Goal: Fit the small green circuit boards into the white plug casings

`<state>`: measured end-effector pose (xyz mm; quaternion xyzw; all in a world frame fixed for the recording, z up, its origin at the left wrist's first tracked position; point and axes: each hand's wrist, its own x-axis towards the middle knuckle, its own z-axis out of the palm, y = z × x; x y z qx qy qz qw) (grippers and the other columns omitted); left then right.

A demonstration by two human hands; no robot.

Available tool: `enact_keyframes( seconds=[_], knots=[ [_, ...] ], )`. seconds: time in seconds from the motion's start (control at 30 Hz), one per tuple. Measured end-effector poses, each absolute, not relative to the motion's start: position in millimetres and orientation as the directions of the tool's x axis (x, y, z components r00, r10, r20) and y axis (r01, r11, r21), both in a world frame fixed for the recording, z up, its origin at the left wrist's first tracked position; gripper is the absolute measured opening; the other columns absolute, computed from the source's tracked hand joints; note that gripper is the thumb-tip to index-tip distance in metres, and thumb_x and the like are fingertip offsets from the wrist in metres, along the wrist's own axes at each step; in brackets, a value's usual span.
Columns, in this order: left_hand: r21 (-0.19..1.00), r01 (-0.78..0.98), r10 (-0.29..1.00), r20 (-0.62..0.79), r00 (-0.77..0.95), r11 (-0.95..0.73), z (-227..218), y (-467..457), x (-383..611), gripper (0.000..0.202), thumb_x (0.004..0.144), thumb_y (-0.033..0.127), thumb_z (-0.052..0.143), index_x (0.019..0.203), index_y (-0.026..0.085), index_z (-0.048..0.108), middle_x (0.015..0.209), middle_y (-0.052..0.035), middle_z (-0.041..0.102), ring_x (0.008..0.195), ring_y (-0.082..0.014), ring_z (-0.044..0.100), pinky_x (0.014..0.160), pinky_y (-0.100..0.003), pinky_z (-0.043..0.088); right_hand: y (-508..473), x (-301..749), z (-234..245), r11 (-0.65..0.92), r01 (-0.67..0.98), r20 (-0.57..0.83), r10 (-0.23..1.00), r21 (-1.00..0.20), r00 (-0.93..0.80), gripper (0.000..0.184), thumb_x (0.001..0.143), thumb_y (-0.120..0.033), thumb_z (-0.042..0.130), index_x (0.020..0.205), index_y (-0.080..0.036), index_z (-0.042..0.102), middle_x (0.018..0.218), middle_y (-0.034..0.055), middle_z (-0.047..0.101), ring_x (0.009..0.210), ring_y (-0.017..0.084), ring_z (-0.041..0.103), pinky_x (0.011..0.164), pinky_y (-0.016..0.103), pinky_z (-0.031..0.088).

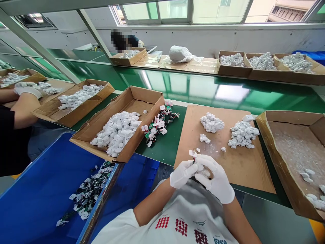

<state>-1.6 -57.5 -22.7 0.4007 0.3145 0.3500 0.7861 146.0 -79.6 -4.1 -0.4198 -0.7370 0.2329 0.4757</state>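
My left hand (183,174), in a white glove, pinches a small wired part with a white tab (193,153); its red and dark wires run down between the fingers. Against it, my right hand (220,181), also gloved, curls around several small white plastic pieces (203,171), partly hidden by the fingers. Both hands are close together above the near edge of a cardboard sheet (189,135). On that sheet lie two heaps of white pieces, one in the middle (212,122) and a larger one on the right (243,135), plus a few loose ones.
Left of the sheet, small circuit boards with white tabs (156,127) lie beside a cardboard box (149,96) of white pieces. Another box (281,166) stands at right. A blue bin (45,189) holds more boards. At far left, a co-worker's gloved hand (27,89) handles white pieces.
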Motion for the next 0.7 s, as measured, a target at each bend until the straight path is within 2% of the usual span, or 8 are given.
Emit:
enact_keyframes(
  seconds=[0.07, 0.13, 0.3, 0.37, 0.47, 0.53, 0.6, 0.7],
  knots=[
    [0.867, -0.252, 0.775, -0.211, 0.596, 0.429, -23.9, -56.7, -4.7, 0.053, 0.069, 0.064, 0.064, 0.063, 0.012, 0.056, 0.063, -0.0016, 0.053, 0.062, -0.0122, 0.048, 0.063, -0.028, 0.041, -81.2, 147.1, -5.7, 0.515, 0.401, 0.485, 0.855, -0.757, -0.183, 0.045, 0.08, -0.021, 0.064, 0.123, -0.027, 0.053, 0.115, 0.0072, 0.065, 0.101, 0.02, 0.064, 0.085, 0.035, 0.056],
    [0.879, -0.235, 0.754, -0.187, 0.63, 0.414, -23.3, -54.1, -6.9, 0.053, 0.071, 0.065, 0.061, 0.066, 0.011, 0.059, 0.065, -0.0026, 0.056, 0.064, -0.0133, 0.05, 0.065, -0.028, 0.041, -81.5, 148.0, -4.7, 0.511, 0.409, 0.493, 0.855, -0.756, -0.158, 0.042, 0.081, -0.019, 0.063, 0.121, -0.027, 0.052, 0.109, 0.0059, 0.066, 0.095, 0.018, 0.066, 0.081, 0.034, 0.057],
    [0.913, -0.249, 0.794, -0.118, 0.596, 0.322, -10.3, -46.9, -8.3, 0.056, 0.066, 0.067, 0.064, 0.068, 0.011, 0.063, 0.067, -0.0054, 0.062, 0.067, -0.0165, 0.055, 0.069, -0.031, 0.044, -78.3, 149.1, 7.4, 0.609, 0.462, 0.571, 0.786, -0.645, -0.239, 0.025, 0.079, -0.01, 0.061, 0.097, -0.028, 0.06, 0.089, 0.001, 0.069, 0.1, 0.021, 0.063, 0.082, 0.037, 0.055],
    [0.913, -0.253, 0.803, -0.119, 0.584, 0.32, -4.5, -47.3, -7.2, 0.049, 0.068, 0.06, 0.067, 0.068, 0.011, 0.064, 0.069, -0.0054, 0.063, 0.069, -0.0172, 0.057, 0.071, -0.031, 0.045, -78.4, 148.6, 10.5, 0.6, 0.438, 0.55, 0.797, -0.67, -0.249, 0.026, 0.08, -0.011, 0.061, 0.099, -0.027, 0.06, 0.099, 0.0025, 0.068, 0.102, 0.021, 0.063, 0.082, 0.036, 0.055],
    [0.868, -0.3, 0.782, -0.146, 0.606, 0.395, -1.4, -51.4, -3.7, 0.037, 0.072, 0.048, 0.07, 0.076, 0.011, 0.067, 0.074, -0.0065, 0.064, 0.073, -0.0181, 0.059, 0.072, -0.032, 0.047, -81.2, 148.9, 8.5, 0.482, 0.389, 0.445, 0.876, -0.785, -0.187, 0.043, 0.077, -0.014, 0.065, 0.118, -0.025, 0.054, 0.116, 0.0071, 0.064, 0.104, 0.021, 0.063, 0.083, 0.036, 0.056],
    [0.813, -0.371, 0.776, -0.147, 0.614, 0.448, -3.8, -55.2, 0.1, 0.037, 0.071, 0.046, 0.071, 0.08, 0.011, 0.067, 0.076, -0.0074, 0.065, 0.072, -0.0183, 0.06, 0.069, -0.032, 0.048, -83.7, 149.9, 3.5, 0.453, 0.351, 0.434, 0.891, -0.82, -0.136, 0.049, 0.075, -0.017, 0.067, 0.121, -0.023, 0.051, 0.119, 0.0094, 0.062, 0.106, 0.022, 0.062, 0.088, 0.039, 0.054],
    [0.766, -0.456, 0.806, -0.133, 0.577, 0.453, -8.5, -59.2, 5.3, 0.038, 0.068, 0.048, 0.073, 0.079, 0.012, 0.066, 0.077, -0.0071, 0.065, 0.071, -0.0181, 0.061, 0.068, -0.032, 0.048, -86.2, 149.7, -2.7, 0.474, 0.277, 0.47, 0.879, -0.836, -0.086, 0.037, 0.077, -0.017, 0.066, 0.112, -0.025, 0.057, 0.119, 0.0093, 0.062, 0.107, 0.022, 0.062, 0.087, 0.039, 0.054],
    [0.742, -0.536, 0.874, -0.14, 0.466, 0.404, -15.4, -64.8, 13.7, 0.038, 0.064, 0.047, 0.075, 0.081, 0.014, 0.065, 0.077, -0.0052, 0.065, 0.072, -0.0185, 0.062, 0.072, -0.034, 0.049, -90.3, 143.8, -10.5, 0.429, 0.109, 0.431, 0.902, -0.897, -0.002, 0.017, 0.083, -0.015, 0.061, 0.096, -0.026, 0.061, 0.116, 0.0071, 0.064, 0.106, 0.02, 0.063, 0.082, 0.035, 0.057]
  ],
)
